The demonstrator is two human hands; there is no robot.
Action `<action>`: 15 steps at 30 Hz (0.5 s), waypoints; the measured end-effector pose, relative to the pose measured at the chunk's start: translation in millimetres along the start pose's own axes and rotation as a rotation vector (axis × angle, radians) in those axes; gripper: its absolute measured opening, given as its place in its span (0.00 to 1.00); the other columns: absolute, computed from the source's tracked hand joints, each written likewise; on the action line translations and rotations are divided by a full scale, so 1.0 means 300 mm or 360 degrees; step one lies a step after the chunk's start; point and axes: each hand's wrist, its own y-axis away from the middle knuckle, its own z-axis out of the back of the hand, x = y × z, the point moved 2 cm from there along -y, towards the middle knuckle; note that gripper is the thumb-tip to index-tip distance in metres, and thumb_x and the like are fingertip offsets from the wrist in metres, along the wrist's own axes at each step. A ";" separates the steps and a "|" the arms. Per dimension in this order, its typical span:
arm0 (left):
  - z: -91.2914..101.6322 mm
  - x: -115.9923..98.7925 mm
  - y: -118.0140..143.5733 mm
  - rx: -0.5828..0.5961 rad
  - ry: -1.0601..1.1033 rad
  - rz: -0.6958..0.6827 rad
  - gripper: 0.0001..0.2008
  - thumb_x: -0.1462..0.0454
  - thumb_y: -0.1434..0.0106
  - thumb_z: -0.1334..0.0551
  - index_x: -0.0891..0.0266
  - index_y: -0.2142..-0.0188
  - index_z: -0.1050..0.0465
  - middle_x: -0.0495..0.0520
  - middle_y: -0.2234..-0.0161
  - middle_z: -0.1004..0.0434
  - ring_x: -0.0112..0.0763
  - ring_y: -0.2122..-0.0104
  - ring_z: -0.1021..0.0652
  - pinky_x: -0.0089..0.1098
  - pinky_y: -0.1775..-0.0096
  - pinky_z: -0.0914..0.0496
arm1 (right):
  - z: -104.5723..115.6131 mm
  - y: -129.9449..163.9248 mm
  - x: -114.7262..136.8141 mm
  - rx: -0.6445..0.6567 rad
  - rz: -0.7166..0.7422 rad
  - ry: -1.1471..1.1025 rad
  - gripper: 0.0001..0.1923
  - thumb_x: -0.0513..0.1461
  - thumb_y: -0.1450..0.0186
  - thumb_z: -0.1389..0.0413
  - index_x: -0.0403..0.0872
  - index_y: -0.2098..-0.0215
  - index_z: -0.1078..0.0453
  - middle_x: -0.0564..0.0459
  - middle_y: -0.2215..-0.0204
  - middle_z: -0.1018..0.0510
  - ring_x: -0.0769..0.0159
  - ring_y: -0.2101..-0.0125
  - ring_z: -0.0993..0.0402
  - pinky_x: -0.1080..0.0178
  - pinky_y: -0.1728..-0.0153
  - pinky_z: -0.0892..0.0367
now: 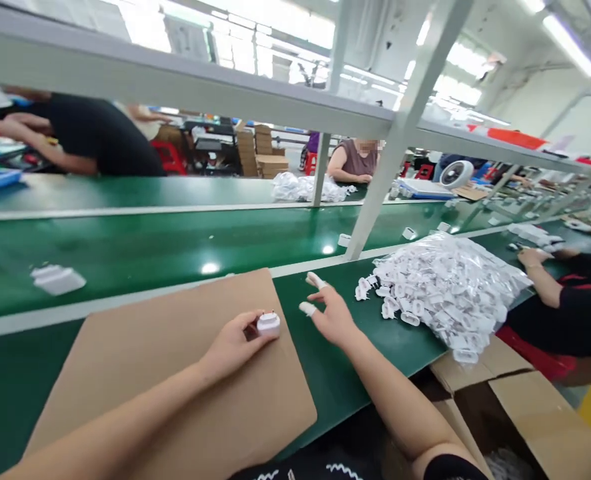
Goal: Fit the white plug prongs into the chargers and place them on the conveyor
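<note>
Near the cardboard sheet's [175, 373] right edge, your left hand [233, 347] pinches a white plug [268, 324], prongs upward. Your right hand [331, 315], fingers spread and empty, hovers nearer the plug pile [440, 287] to its right.

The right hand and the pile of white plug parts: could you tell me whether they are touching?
Apart. The head view shows the open right hand above bare green table, with a clear strip of green between its fingertips and the pile of white plug parts.

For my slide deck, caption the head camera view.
Left hand holds a white plug over cardboard; right hand reaches toward bagged plugs.
</note>
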 end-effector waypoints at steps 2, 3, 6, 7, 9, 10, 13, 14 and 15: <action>0.046 0.012 -0.065 -0.0070 -0.0124 0.0050 0.29 0.41 0.41 0.32 0.53 0.47 0.22 0.55 0.47 0.19 0.49 0.53 0.20 0.46 0.49 0.24 | 0.116 -0.018 -0.087 -0.0272 -0.0125 0.0405 0.32 0.42 0.31 0.41 0.46 0.30 0.36 0.36 0.35 0.29 0.46 0.40 0.29 0.43 0.36 0.37; 0.073 0.020 -0.107 -0.0109 -0.0196 0.0058 0.29 0.41 0.41 0.32 0.53 0.47 0.22 0.55 0.47 0.19 0.50 0.53 0.20 0.45 0.48 0.24 | 0.171 -0.020 -0.130 -0.0373 -0.0233 0.0620 0.32 0.42 0.31 0.41 0.42 0.31 0.35 0.33 0.34 0.31 0.41 0.35 0.35 0.40 0.34 0.43; 0.154 0.057 -0.259 -0.0253 -0.0351 0.0126 0.28 0.43 0.40 0.33 0.54 0.47 0.24 0.55 0.50 0.18 0.49 0.54 0.19 0.44 0.49 0.25 | 0.301 -0.003 -0.240 -0.0471 -0.0590 0.1125 0.29 0.43 0.30 0.42 0.37 0.34 0.32 0.29 0.32 0.35 0.31 0.28 0.54 0.31 0.31 0.60; 0.177 0.072 -0.315 -0.0317 -0.0414 0.0165 0.27 0.44 0.39 0.34 0.55 0.47 0.24 0.55 0.51 0.18 0.49 0.55 0.19 0.44 0.49 0.26 | 0.330 0.008 -0.267 -0.0439 -0.0695 0.1231 0.28 0.43 0.29 0.42 0.36 0.35 0.31 0.28 0.32 0.35 0.30 0.27 0.58 0.31 0.30 0.64; 0.216 0.100 -0.426 -0.0468 -0.0564 0.0245 0.25 0.47 0.38 0.35 0.57 0.47 0.25 0.57 0.51 0.18 0.49 0.55 0.19 0.42 0.51 0.26 | 0.365 0.033 -0.306 -0.0313 -0.0830 0.1331 0.27 0.42 0.28 0.44 0.34 0.36 0.31 0.28 0.32 0.35 0.33 0.25 0.62 0.35 0.29 0.68; 0.231 0.112 -0.477 -0.0533 -0.0644 0.0282 0.24 0.48 0.37 0.35 0.58 0.47 0.25 0.57 0.50 0.19 0.49 0.54 0.20 0.41 0.51 0.27 | 0.374 0.045 -0.317 -0.0250 -0.0861 0.1331 0.27 0.42 0.27 0.45 0.34 0.35 0.31 0.29 0.31 0.36 0.35 0.25 0.62 0.39 0.28 0.68; 0.260 0.141 -0.602 -0.0624 -0.0805 0.0373 0.22 0.50 0.35 0.37 0.59 0.47 0.27 0.58 0.51 0.20 0.49 0.52 0.20 0.39 0.54 0.27 | 0.370 0.075 -0.322 -0.0113 -0.0837 0.1265 0.27 0.40 0.27 0.46 0.35 0.34 0.32 0.33 0.31 0.35 0.40 0.25 0.60 0.44 0.27 0.67; 0.267 0.150 -0.631 -0.0623 -0.0828 0.0385 0.22 0.50 0.35 0.37 0.60 0.48 0.28 0.59 0.52 0.20 0.49 0.53 0.20 0.39 0.56 0.27 | 0.361 0.083 -0.317 -0.0080 -0.0818 0.1244 0.26 0.39 0.27 0.46 0.35 0.35 0.31 0.34 0.33 0.32 0.41 0.26 0.57 0.45 0.27 0.66; 0.274 0.158 -0.652 -0.0615 -0.0842 0.0392 0.21 0.50 0.35 0.37 0.61 0.49 0.28 0.59 0.55 0.20 0.49 0.54 0.20 0.39 0.57 0.27 | 0.349 0.091 -0.311 -0.0040 -0.0799 0.1220 0.25 0.38 0.28 0.46 0.36 0.35 0.30 0.34 0.34 0.30 0.43 0.26 0.54 0.46 0.27 0.63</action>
